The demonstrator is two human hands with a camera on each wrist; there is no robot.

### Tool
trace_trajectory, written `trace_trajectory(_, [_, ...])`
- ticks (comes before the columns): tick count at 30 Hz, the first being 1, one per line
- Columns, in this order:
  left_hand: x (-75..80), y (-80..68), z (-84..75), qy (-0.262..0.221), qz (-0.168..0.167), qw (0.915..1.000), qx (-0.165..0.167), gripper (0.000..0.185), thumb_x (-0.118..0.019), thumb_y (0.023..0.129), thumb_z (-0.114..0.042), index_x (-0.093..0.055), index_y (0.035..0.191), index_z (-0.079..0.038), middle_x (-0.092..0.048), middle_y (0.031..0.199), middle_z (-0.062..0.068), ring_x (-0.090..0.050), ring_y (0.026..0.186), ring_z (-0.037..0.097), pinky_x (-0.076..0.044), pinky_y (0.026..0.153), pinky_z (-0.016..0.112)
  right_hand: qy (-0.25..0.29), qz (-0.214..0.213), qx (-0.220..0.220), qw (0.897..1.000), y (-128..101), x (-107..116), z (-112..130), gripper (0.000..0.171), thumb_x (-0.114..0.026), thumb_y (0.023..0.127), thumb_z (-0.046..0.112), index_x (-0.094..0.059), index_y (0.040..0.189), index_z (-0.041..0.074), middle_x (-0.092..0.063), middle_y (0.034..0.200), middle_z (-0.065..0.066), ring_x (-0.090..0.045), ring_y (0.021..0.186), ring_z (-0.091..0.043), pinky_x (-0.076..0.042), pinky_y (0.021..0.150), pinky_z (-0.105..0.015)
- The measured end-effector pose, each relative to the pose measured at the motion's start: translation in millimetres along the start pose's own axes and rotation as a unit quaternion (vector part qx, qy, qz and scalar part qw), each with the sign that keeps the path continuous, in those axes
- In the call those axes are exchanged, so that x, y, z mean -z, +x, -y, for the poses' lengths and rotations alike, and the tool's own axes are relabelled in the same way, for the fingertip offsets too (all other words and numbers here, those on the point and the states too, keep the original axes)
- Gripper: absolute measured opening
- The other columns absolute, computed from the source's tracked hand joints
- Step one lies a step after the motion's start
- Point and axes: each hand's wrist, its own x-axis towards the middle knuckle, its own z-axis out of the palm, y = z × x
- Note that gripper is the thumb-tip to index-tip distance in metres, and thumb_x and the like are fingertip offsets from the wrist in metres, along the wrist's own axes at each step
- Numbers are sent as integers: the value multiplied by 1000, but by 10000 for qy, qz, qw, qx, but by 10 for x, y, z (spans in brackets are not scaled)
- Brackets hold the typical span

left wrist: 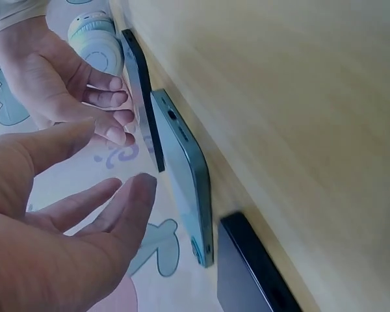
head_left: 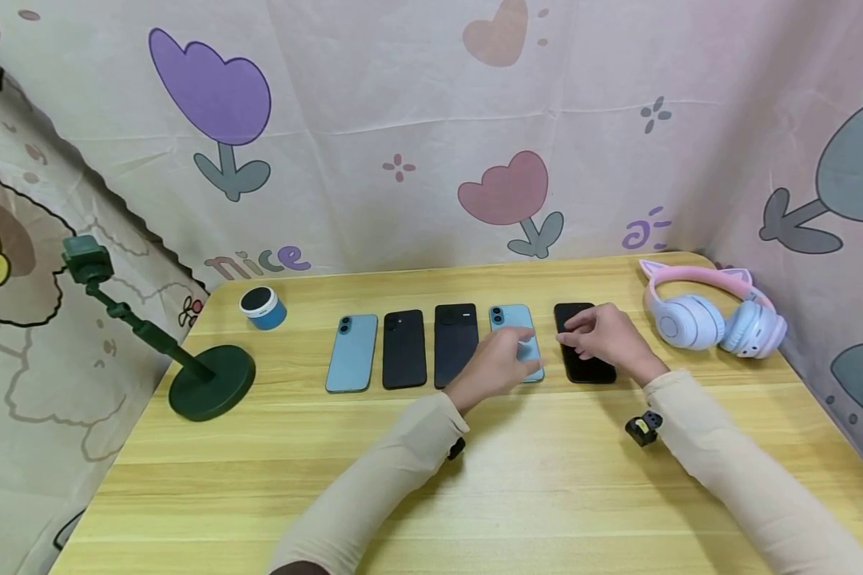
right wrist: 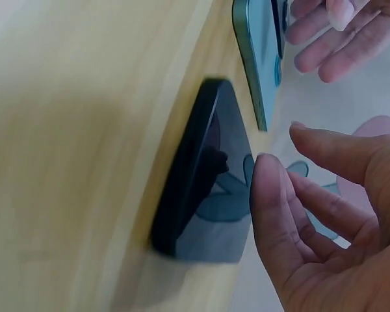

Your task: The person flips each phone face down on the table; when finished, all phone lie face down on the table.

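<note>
Over the light blue phone (head_left: 509,317) hangs my left hand (head_left: 495,363), thumb and fingers spread apart with nothing between them. My right hand (head_left: 607,339) hovers above the black phone (head_left: 591,371), fingers loosely bent and thumb apart from the fingertips. That phone lies screen up, and its glossy face mirrors the curtain pattern in the right wrist view. The light blue phone lies back up, its camera lenses at the top left. To its left lie a dark phone (head_left: 455,339) with a wide camera strip, a black phone (head_left: 404,351), and another light blue phone (head_left: 352,355).
Pink and white cat-ear headphones (head_left: 697,319) sit at the back right. A green stand (head_left: 212,379) with a jointed arm is at the left, near a blue jar (head_left: 264,311) with a black top. Behind the wooden table (head_left: 475,495) hangs a patterned curtain (head_left: 374,104).
</note>
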Motion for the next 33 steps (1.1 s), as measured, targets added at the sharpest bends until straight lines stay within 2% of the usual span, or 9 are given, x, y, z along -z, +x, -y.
trace_trajectory(3, [-44,44,-56,-9,-48,10000,24,50,-72,97,-23,-59,141,-3,-65,135,4,-64,116,15,-54,92,30,-298,-104,-27,9995,-23,69,-39,43,-76,93,20,-67,120,-13,-73,99,-23,-72,69,-23,-60,64,-37])
trace_trajectory(8, [-135,118,-153,221,-94,9996,129,46,-73,96,-24,-63,136,-3,-70,123,5,-65,110,15,-53,90,28,-505,-206,-82,9985,-58,153,-115,47,-76,92,20,-64,120,-15,-70,101,-26,-70,65,-19,-59,62,-36])
trace_trajectory(12, [-213,175,-207,461,-129,9986,242,42,-74,95,-25,-67,131,-5,-70,119,3,-63,104,12,-53,90,27,-656,-325,-97,9973,-70,194,-177,51,-77,91,21,-63,122,-16,-68,107,-29,-70,68,-22,-59,64,-36])
trace_trajectory(16, [-289,235,-231,766,-147,9968,196,22,-75,94,-26,-74,97,-4,-66,88,5,-55,74,13,-47,65,23,-978,-455,-42,9942,-77,227,-225,53,-79,89,24,-64,119,-17,-67,111,-31,-69,89,-33,-57,79,-47])
trace_trajectory(19, [-339,265,-240,913,-125,9955,229,30,-75,94,-27,-64,73,-9,-54,71,4,-45,64,16,-36,56,25,-1144,-481,-34,9923,-84,246,-258,55,-80,88,26,-65,117,-18,-67,111,-32,-64,101,-41,-52,86,-54])
trace_trajectory(22, [-382,283,-247,1111,-127,9932,307,39,-76,93,-29,-56,64,-12,-49,69,1,-45,67,15,-37,64,24,-1200,-449,-42,9918,-93,257,-286,55,-82,87,27,-66,115,-17,-68,108,-31,-64,99,-40,-52,86,-55])
trace_trajectory(26, [-435,309,-253,1509,-88,9881,298,46,-76,93,-34,-55,58,-13,-51,71,-1,-46,76,15,-35,77,26,-1238,-356,-67,9916,-102,261,-319,52,-82,86,28,-68,112,-15,-69,96,-22,-61,85,-30,-52,77,-44])
trace_trajectory(29, [-471,326,-272,1681,-68,9854,270,44,-76,92,-37,-58,59,-14,-53,72,-3,-46,79,14,-35,82,27,-1227,-255,-134,9920,-109,257,-339,52,-82,87,29,-68,113,-13,-68,91,-16,-58,80,-25,-49,72,-37])
trace_trajectory(33, [-496,342,-309,1738,-72,9844,250,41,-77,91,-39,-61,63,-14,-55,70,-4,-47,79,13,-35,84,28,-1204,-159,-248,9923,-123,246,-352,58,-80,88,32,-66,120,-14,-70,96,-18,-61,83,-25,-53,78,-42])
